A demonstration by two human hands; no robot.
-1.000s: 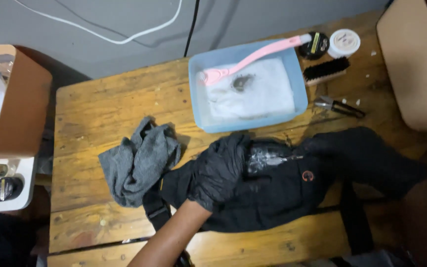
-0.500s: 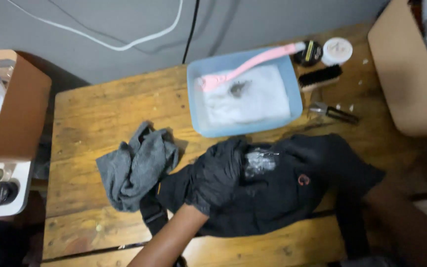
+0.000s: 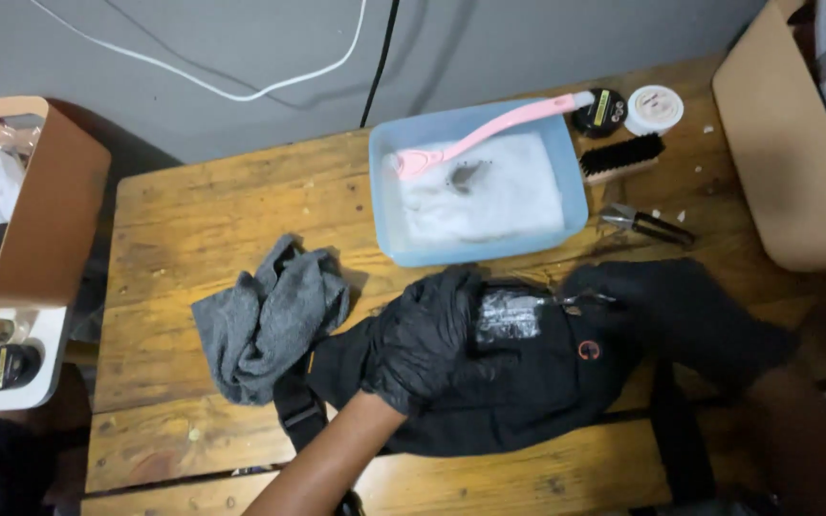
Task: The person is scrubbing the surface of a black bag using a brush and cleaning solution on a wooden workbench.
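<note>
A black waist bag (image 3: 518, 392) lies on the wooden table (image 3: 222, 201), with a patch of white foam (image 3: 509, 315) on its top. My left hand (image 3: 423, 339), in a black glove, presses down on the bag's left part and grips it. My right hand (image 3: 681, 315), also gloved in black, rests on the bag's right end. Its fingertips pinch a small thin metal piece (image 3: 576, 302) next to the foam; what that piece is I cannot tell. A crumpled grey cloth (image 3: 270, 320) lies just left of the bag.
Behind the bag stands a blue tub (image 3: 384, 201) of foamy water with a pink brush (image 3: 489, 139) across it. Two small round tins (image 3: 628, 110), a black bristle brush (image 3: 621, 158) and small pliers (image 3: 647, 225) lie to its right. Cardboard boxes flank the table (image 3: 40, 210) (image 3: 786, 162).
Both hands stay on the bag. My right hand shifts slightly along the bag's top edge by the foam. The view itself drifts a little.
</note>
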